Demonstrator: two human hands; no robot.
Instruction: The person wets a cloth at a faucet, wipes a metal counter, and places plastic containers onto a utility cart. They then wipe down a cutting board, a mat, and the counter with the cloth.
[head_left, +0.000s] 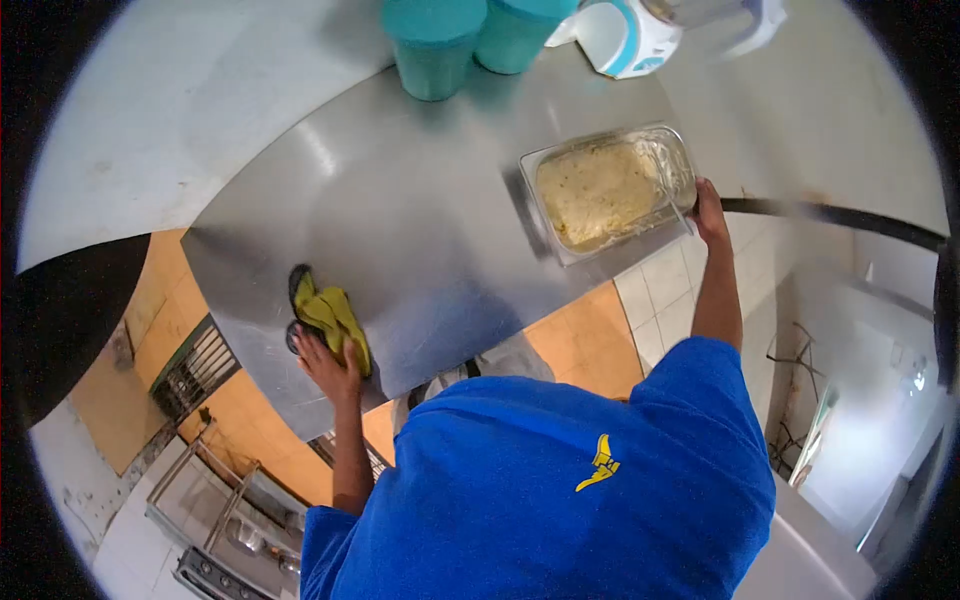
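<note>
On the steel table, my left hand (330, 366) rests on a crumpled yellow-green and black cloth (335, 312), thumb on the yellow part and fingers over the black edge. My right hand (711, 212) grips the right end of a rectangular metal food pan (556, 240); some of its fingers are hidden by the rim. Inside the pan lies a pale, creamy food (598, 190) with small dark flecks. A thin utensil handle (678, 207) leans out over the pan's near right side.
The steel tabletop (400, 200) has its near edge close to my body. Two teal lidded tubs (432, 55) stand at the back, beside a white and blue package (630, 40). A metal rack (215, 500) is on the floor side at lower left.
</note>
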